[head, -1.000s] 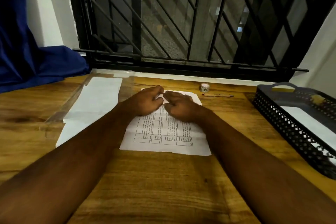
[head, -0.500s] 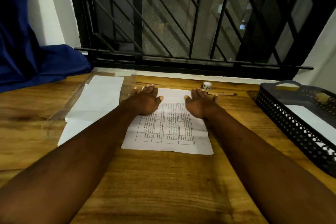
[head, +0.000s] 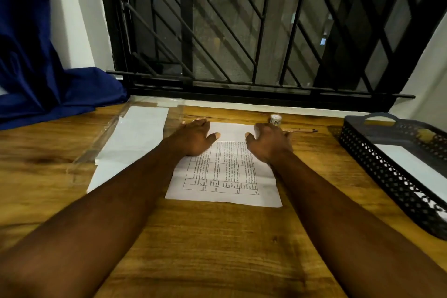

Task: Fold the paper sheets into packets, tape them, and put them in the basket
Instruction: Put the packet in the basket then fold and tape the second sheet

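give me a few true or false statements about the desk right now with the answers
1. Both hands rest on the printed sheet. True: left hand, right hand.
2. The basket sits left of the sheet. False: it sits to the right.
3. The tape roll lies inside the basket. False: it stands on the table beyond the right hand.
4. A stack of blank paper lies left of the printed sheet. True.

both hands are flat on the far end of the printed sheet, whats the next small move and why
Probably pinch the sheet's far corners and bring that edge toward the near one for a fold. The left hand and right hand rest open on its far corners, and it lies flat with nothing on it. The tape sits just beyond the right hand for afterwards.
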The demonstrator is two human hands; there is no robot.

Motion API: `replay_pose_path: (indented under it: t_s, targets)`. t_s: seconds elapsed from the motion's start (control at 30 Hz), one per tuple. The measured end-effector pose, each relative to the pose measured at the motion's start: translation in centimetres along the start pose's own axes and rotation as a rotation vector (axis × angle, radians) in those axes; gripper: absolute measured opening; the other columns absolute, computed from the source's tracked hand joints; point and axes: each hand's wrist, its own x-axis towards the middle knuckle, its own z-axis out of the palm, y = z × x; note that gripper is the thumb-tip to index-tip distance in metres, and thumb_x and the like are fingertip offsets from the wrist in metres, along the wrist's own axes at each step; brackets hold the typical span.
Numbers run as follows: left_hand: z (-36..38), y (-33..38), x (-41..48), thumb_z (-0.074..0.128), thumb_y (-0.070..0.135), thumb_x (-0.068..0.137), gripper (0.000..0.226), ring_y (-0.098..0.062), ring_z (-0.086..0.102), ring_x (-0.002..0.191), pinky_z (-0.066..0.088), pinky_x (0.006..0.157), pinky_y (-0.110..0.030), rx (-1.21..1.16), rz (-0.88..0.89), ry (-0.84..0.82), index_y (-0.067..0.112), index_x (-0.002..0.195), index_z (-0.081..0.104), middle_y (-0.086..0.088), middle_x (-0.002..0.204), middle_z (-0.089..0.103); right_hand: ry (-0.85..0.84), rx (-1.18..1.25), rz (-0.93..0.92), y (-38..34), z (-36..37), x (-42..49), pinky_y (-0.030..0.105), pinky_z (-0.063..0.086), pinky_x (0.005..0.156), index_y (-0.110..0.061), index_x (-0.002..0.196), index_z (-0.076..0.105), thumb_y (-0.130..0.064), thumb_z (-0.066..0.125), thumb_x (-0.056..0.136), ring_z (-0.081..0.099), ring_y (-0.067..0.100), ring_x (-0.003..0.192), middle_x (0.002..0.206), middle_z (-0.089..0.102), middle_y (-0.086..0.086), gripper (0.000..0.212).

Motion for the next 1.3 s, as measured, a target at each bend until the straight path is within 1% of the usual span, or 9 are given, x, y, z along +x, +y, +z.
replay_pose_path:
  t_s: [0.17,0.3,0.4,0.53,0.7,0.83,0.93,1.2,1.3]
  targets:
    - [-1.9,-0.7,-0.7,0.056,0.086,0.079,0.1,-0.027,0.03,0.153,0.032,0.12,-0.052,-0.277,-0.065,0.134,0.034,0.16,0.03,0.004,0.169,0.026,0.114,0.251,-0.057,-1.5,-1.1,-1.2,0.053,0.038,0.112,-0.028,0.126,0.067,-0.057,0.064,0.091,0.057,0.026,0.127,0.138,0.062,-0.001,0.046]
    - [-5.1,-2.9,-1.0,0.07,0.069,0.078,0.061,-0.021,0.057,0.118,0.05,0.095,-0.039,-0.292,0.032,0.234,0.031,0.126,0.065,0.002,0.134,0.06,0.092,0.426,-0.21,-2.7,-1.8,-1.3,0.043,0.04,0.109,-0.029,0.118,0.07,-0.043,0.07,0.09,0.052,0.02,0.129,0.132,0.064,-0.005,0.031]
    - [-7.5,-5.3,-2.4,0.083,0.046,0.081,0.049,-0.016,0.052,0.117,0.043,0.093,-0.033,-0.215,0.041,0.124,0.028,0.124,0.068,0.005,0.132,0.059,0.054,0.397,-0.371,-4.4,-2.3,-1.4,0.048,0.045,0.108,-0.036,0.109,0.068,-0.044,0.069,0.087,0.054,0.018,0.124,0.126,0.065,-0.009,0.023]
    - [-8.6,-8.1,-5.0,0.087,0.054,0.073,0.052,-0.016,0.051,0.126,0.043,0.105,-0.038,-0.073,-0.001,-0.077,0.039,0.12,0.071,0.012,0.136,0.057,-0.023,0.371,-0.513,-7.9,-2.2,-2.6,0.045,0.042,0.11,-0.037,0.11,0.07,-0.039,0.075,0.09,0.05,0.011,0.126,0.124,0.061,-0.016,0.021]
    - [-8.6,-10.7,-8.4,0.08,0.052,0.083,0.032,-0.014,0.054,0.128,0.041,0.114,-0.04,-0.173,0.017,-0.069,0.044,0.113,0.074,0.016,0.133,0.062,-0.028,0.346,-0.692,-12.0,-2.5,-4.4,0.044,0.049,0.101,-0.034,0.098,0.073,-0.033,0.074,0.086,0.055,0.01,0.113,0.108,0.064,-0.02,0.012]
    - [-9.7,-10.8,-12.1,0.079,0.077,0.065,0.071,-0.015,0.029,0.148,0.023,0.121,-0.044,-0.114,-0.021,-0.245,0.057,0.131,0.059,0.019,0.158,0.038,-0.05,0.339,-0.747,-14.1,-2.5,-6.0,0.035,0.051,0.091,-0.032,0.099,0.076,-0.028,0.074,0.086,0.054,0.008,0.107,0.106,0.068,-0.017,0.013]
    - [-10.1,-10.5,-14.0,0.08,0.084,0.054,0.085,-0.015,0.023,0.152,0.019,0.124,-0.046,-0.083,0.015,-0.323,0.065,0.132,0.052,0.02,0.161,0.033,-0.086,0.338,-0.778,-14.8,-2.7,-7.1,0.034,0.054,0.088,-0.025,0.106,0.078,-0.023,0.074,0.085,0.06,0.01,0.103,0.107,0.073,-0.011,0.022]
    - [-8.8,-9.7,-16.1,0.074,0.048,0.09,0.059,-0.014,0.034,0.148,0.026,0.11,-0.028,-0.209,-0.026,-0.23,0.04,0.145,0.055,0.013,0.16,0.04,-0.159,0.372,-0.92,-16.1,-3.7,-11.0,0.031,0.055,0.076,-0.027,0.104,0.079,-0.052,0.083,0.082,0.064,0.005,0.092,0.101,0.073,-0.012,0.033]
    - [-8.6,-9.6,-16.7,0.07,0.037,0.096,0.05,-0.015,0.044,0.14,0.038,0.108,-0.033,-0.268,-0.045,-0.161,0.035,0.144,0.058,0.013,0.151,0.048,-0.169,0.34,-0.98,-16.8,-3.6,-12.7,0.028,0.053,0.08,-0.028,0.106,0.079,-0.057,0.082,0.082,0.062,0.005,0.098,0.106,0.072,-0.013,0.038]
